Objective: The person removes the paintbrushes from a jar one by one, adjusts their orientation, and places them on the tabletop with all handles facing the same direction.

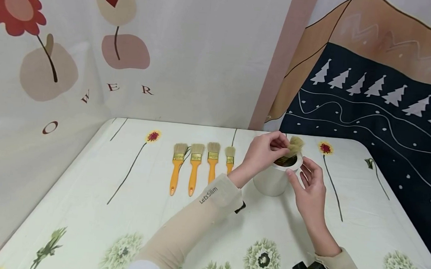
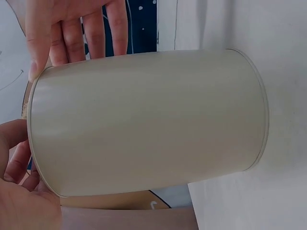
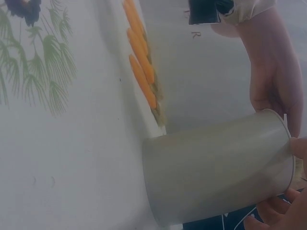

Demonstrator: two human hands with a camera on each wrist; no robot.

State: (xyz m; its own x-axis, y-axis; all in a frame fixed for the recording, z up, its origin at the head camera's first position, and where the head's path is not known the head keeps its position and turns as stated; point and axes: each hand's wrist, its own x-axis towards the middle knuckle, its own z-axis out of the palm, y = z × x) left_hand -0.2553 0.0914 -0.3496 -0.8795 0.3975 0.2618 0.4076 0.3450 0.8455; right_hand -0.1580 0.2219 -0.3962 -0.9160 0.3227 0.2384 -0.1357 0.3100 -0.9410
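In the head view a pale cylindrical container (image 1: pixel 272 182) stands on the table, with bristles and part of a metal band showing at its mouth. My left hand (image 1: pixel 263 152) is over the rim and pinches the bristle end of a paintbrush (image 1: pixel 296 146); its handle is hidden inside. My right hand (image 1: pixel 311 187) is at the container's right side, thumb and fingertips touching near the rim, fingers fairly straight. In the left wrist view the container (image 2: pixel 148 124) fills the middle, between my right hand (image 2: pixel 76 33) and left hand (image 2: pixel 24 191).
Left of the container lie several paintbrushes with orange handles (image 1: pixel 175 177), side by side, bristles pointing away. They also show in the right wrist view as orange handles (image 3: pixel 139 48). A flower-print cloth (image 1: pixel 82 217) covers the table; printed curtains (image 1: pixel 205 67) hang behind.
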